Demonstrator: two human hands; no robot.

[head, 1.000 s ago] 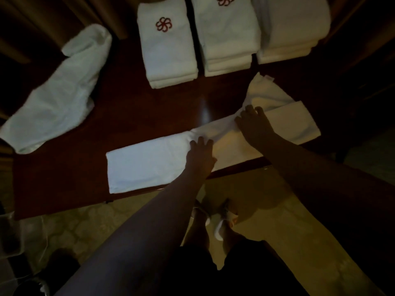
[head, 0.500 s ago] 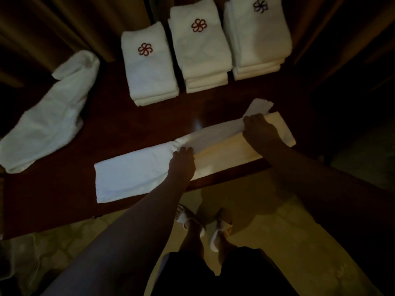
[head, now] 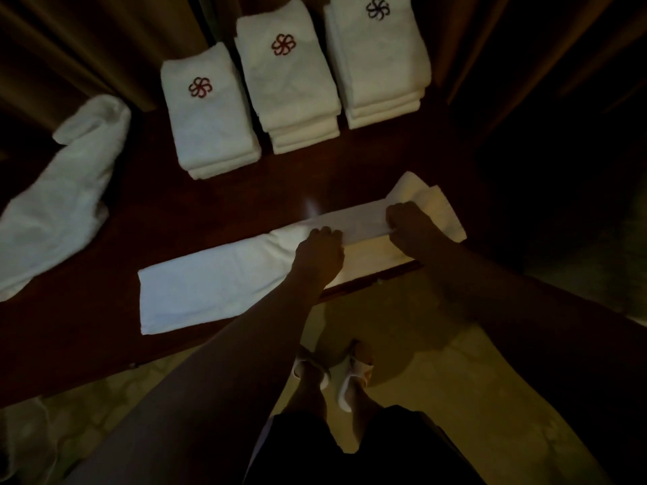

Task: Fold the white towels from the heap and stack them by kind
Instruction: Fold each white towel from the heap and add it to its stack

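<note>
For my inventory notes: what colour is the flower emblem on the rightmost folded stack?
Dark, nearly black flower emblem, unlike the two red ones; head view.

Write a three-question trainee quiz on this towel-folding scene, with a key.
1. How many folded stacks stand at the back of the table?
2. True or false: both hands are on the long towel.
3. Which logo is dark rather than red: A left stack, B middle stack, C right stack?

Key: 1. three; 2. true, left hand and right hand grip it; 3. C.
</note>
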